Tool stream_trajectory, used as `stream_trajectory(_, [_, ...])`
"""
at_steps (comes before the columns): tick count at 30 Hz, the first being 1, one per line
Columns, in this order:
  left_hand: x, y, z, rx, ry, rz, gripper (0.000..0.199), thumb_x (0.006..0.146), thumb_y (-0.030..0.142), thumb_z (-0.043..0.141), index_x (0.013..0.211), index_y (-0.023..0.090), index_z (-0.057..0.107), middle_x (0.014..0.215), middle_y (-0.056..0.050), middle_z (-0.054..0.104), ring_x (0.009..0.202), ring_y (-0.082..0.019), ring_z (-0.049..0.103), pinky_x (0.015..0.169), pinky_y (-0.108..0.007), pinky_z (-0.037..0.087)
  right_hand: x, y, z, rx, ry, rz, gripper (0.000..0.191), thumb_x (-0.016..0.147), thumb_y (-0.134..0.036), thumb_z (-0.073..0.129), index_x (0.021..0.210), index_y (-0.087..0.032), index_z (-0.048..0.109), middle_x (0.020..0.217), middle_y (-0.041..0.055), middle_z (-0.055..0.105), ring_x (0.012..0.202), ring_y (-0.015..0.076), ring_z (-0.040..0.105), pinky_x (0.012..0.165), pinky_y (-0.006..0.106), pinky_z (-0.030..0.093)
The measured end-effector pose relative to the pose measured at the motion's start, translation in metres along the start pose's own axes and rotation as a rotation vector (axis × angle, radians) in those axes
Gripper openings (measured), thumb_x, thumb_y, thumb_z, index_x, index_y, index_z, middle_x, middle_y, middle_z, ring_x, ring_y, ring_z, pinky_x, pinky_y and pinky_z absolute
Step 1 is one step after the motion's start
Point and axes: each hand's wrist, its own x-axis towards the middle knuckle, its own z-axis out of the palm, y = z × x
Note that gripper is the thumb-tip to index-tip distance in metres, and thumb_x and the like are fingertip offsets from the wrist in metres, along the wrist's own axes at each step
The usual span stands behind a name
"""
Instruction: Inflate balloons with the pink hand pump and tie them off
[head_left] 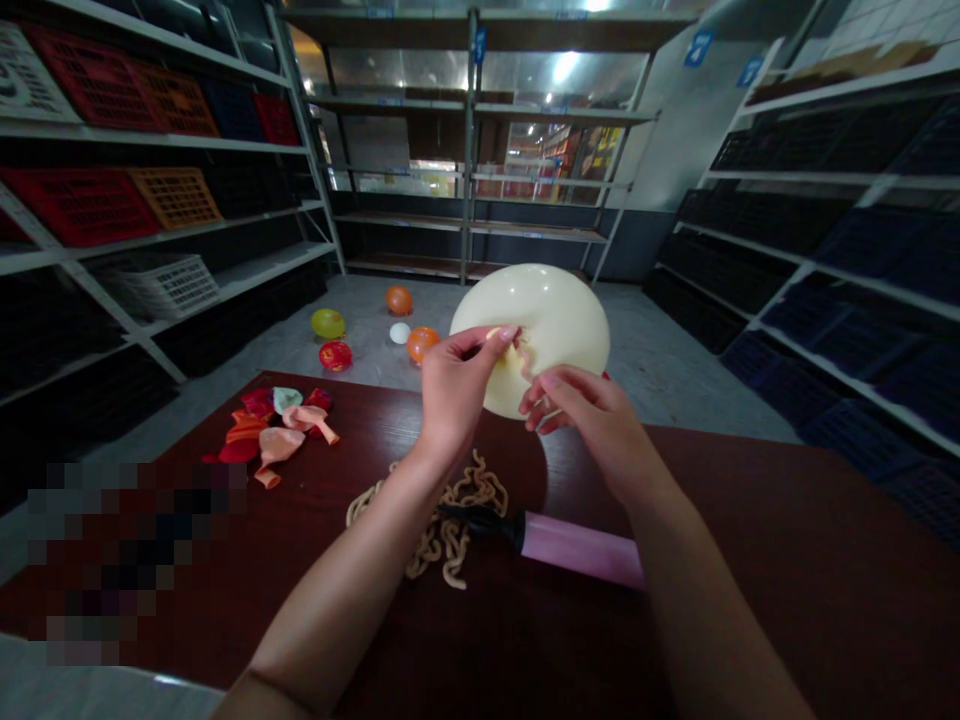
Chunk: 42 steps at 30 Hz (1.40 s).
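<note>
A big cream inflated balloon [570, 310] is held up over the far edge of the table. My left hand [461, 375] is closed, thumb and fingers pinching the balloon's neck. From that knot area a short beige string [525, 362] runs down to my right hand [574, 395], whose curled fingertips appear closed on its end. Below my hands lies a tangled heap of beige strings [454, 570]. Beside the heap rests a hand balloon pump [581, 548] with a pink barrel and black nozzle end, partly hidden by my right forearm.
Uninflated balloons [281, 440] lie at the left of the dark red table [720, 560]. Small inflated balloons, such as an orange one [399, 300] and a yellow one [328, 323], sit on the floor beyond. Metal shelves [469, 225] with crates stand around. A pixelated patch covers the left corner.
</note>
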Motion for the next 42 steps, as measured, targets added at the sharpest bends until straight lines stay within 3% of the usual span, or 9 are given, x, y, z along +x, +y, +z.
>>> stream_trajectory(4, [-0.003,0.000,0.003,0.017,-0.005,0.001,0.021,0.081,0.038,0.078,0.082,0.018,0.081,0.078,-0.004,0.075,0.068,-0.013,0.062,0.061,-0.023,0.047,0.001,0.001,-0.002,0.044,0.075,-0.043,0.028,0.084,-0.047,0.065,0.095,-0.025,0.051,0.057,-0.0073,0.061,0.049,0.0120,0.057,0.052,0.026,0.047])
stream_trajectory(8, [-0.001,-0.002,0.000,-0.025,0.027,-0.042,0.021,0.080,0.038,0.079,0.082,0.017,0.081,0.076,-0.003,0.074,0.063,-0.011,0.057,0.058,-0.022,0.044,-0.006,-0.010,-0.009,-0.017,-0.062,0.025,0.029,0.084,-0.041,0.061,0.105,-0.024,0.050,0.071,-0.0010,0.073,0.059,0.0154,0.067,0.061,0.029,0.050])
stream_trajectory(12, [0.001,-0.003,0.000,-0.060,0.018,-0.099,0.025,0.080,0.040,0.078,0.085,0.016,0.081,0.074,-0.004,0.073,0.060,-0.010,0.055,0.057,-0.022,0.043,-0.011,-0.020,-0.015,-0.113,-0.201,0.104,0.018,0.086,-0.036,0.052,0.089,-0.021,0.060,0.073,0.0031,0.075,0.069,0.0162,0.070,0.065,0.028,0.048])
stream_trajectory(15, [-0.003,-0.003,0.004,-0.071,0.012,-0.086,0.022,0.080,0.037,0.078,0.084,0.016,0.081,0.078,-0.004,0.074,0.066,-0.011,0.059,0.062,-0.022,0.046,-0.012,-0.019,-0.013,-0.212,-0.295,0.115,0.022,0.087,-0.035,0.048,0.078,-0.020,0.062,0.080,0.0040,0.075,0.073,0.0158,0.070,0.066,0.027,0.049])
stream_trajectory(18, [-0.009,-0.002,0.009,-0.070,-0.016,-0.087,0.020,0.080,0.035,0.078,0.081,0.016,0.081,0.079,-0.004,0.075,0.069,-0.013,0.062,0.065,-0.024,0.048,-0.011,-0.011,-0.009,-0.322,-0.237,0.109,0.028,0.089,-0.043,0.050,0.083,-0.021,0.064,0.092,0.0050,0.074,0.071,0.0162,0.069,0.062,0.028,0.049])
stream_trajectory(23, [-0.024,-0.005,0.023,-0.114,-0.028,-0.111,0.016,0.081,0.032,0.077,0.080,0.016,0.080,0.077,-0.004,0.075,0.069,-0.013,0.063,0.068,-0.025,0.049,-0.002,0.006,-0.008,-0.443,-0.023,0.088,0.043,0.089,-0.060,0.054,0.083,-0.020,0.069,0.078,0.0064,0.073,0.060,0.0166,0.065,0.058,0.030,0.046])
stream_trajectory(29, [-0.032,-0.008,0.032,-0.230,-0.021,-0.170,0.018,0.081,0.035,0.077,0.080,0.017,0.079,0.077,-0.003,0.073,0.068,-0.012,0.060,0.065,-0.024,0.049,0.007,0.012,-0.021,-0.323,-0.008,-0.055,0.041,0.091,-0.053,0.050,0.076,-0.019,0.069,0.077,0.0062,0.073,0.063,0.0174,0.066,0.062,0.032,0.048])
stream_trajectory(33, [-0.025,-0.004,0.026,-0.300,0.003,-0.231,0.021,0.081,0.037,0.078,0.080,0.016,0.079,0.069,-0.001,0.067,0.057,-0.008,0.052,0.053,-0.019,0.042,0.002,0.008,-0.023,-0.310,-0.180,-0.073,0.029,0.089,-0.040,0.055,0.074,-0.021,0.069,0.075,0.0033,0.072,0.068,0.0167,0.066,0.067,0.030,0.047])
stream_trajectory(42, [-0.024,0.006,0.020,-0.285,-0.110,-0.379,0.035,0.078,0.047,0.078,0.084,0.013,0.076,0.058,0.003,0.057,0.035,-0.004,0.039,0.031,-0.018,0.028,0.002,0.018,0.007,-0.037,-0.276,-0.048,0.031,0.093,-0.039,0.051,0.068,-0.021,0.056,0.074,-0.0001,0.059,0.076,0.0144,0.053,0.076,0.030,0.041])
